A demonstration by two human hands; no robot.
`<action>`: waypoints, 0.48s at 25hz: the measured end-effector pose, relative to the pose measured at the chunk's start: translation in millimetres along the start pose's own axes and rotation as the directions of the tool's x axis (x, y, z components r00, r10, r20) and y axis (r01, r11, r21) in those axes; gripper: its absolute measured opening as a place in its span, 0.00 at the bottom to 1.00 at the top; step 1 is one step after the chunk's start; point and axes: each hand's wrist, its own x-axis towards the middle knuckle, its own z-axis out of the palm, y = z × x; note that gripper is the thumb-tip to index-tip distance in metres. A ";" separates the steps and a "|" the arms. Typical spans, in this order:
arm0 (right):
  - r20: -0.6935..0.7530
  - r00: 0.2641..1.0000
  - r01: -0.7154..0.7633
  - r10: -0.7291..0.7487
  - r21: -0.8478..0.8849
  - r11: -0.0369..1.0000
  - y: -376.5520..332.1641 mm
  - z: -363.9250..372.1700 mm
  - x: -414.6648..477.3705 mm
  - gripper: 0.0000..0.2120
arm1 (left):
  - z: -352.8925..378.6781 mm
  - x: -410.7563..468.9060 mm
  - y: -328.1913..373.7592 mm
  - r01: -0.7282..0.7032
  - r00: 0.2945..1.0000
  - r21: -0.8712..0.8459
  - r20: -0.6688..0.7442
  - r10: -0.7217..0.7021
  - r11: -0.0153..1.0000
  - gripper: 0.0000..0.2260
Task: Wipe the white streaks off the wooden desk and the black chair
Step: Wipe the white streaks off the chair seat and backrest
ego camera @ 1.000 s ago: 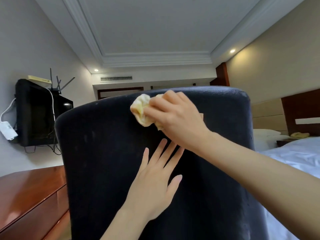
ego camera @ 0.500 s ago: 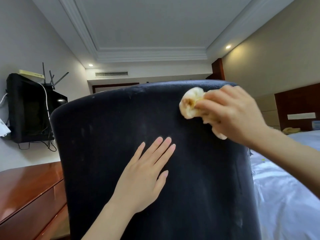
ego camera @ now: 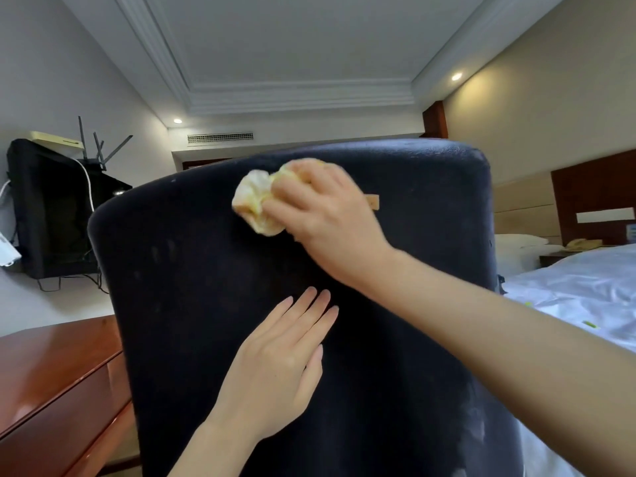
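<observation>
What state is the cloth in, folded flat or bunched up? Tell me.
Bunched up. The yellowish cloth shows as a crumpled wad in the right hand, pressed against the back of the black chair, no flat edges showing.

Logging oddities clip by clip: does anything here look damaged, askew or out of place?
Faint pale smudges remain on the chair back, at its left and lower right edge. A small tan tag sticks out beside the right hand holding the cloth. Nothing looks broken or spilled.

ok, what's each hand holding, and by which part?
Right hand grips the bunched cloth by its right side, fingers wrapped over it. Left hand holds nothing, flat on the chair.
</observation>
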 end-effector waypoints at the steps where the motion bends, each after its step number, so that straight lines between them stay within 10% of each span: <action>1: 0.039 0.998 0.046 -0.046 0.006 0.999 -9.1 2.5 -10.0 0.10 | 0.9 -2.6 -0.3 -0.038 0.999 0.007 -0.009 0.038 0.999 0.18; 12: 0.509 0.824 0.124 -0.248 0.266 0.956 -28.8 -54.8 -116.9 0.13 | -10.6 2.0 37.7 -0.304 0.914 -0.050 -0.298 0.276 0.951 0.13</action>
